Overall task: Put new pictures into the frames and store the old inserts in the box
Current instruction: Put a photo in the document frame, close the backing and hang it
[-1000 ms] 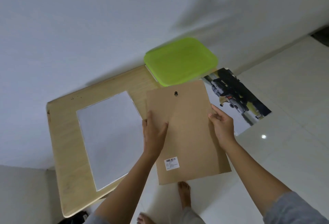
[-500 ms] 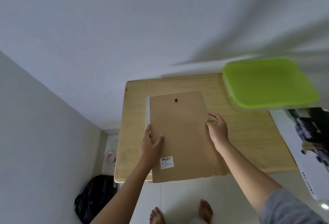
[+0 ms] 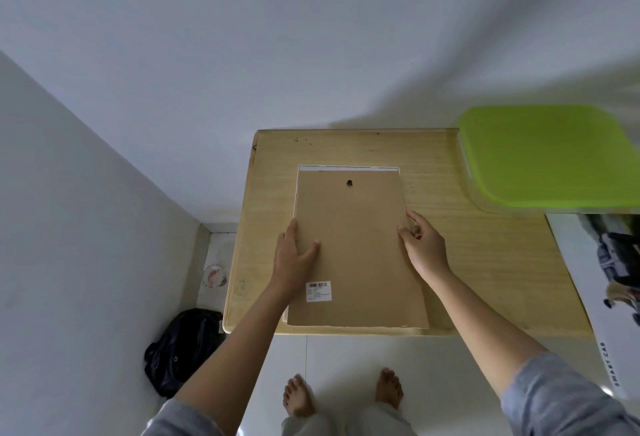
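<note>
Backing board (image 3: 356, 248), one, over one white sheet (image 3: 346, 168), left hand (image 3: 294, 257), right hand (image 3: 424, 245), both gripping its edges, one green-lidded box (image 3: 547, 155)

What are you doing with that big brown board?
A person is holding the brown board by its sides, with the left hand on one edge and the right hand on the other. It sits over a white sheet on the wooden table, almost lined up with it. A box with a green lid and a car picture wait to the right.
</note>
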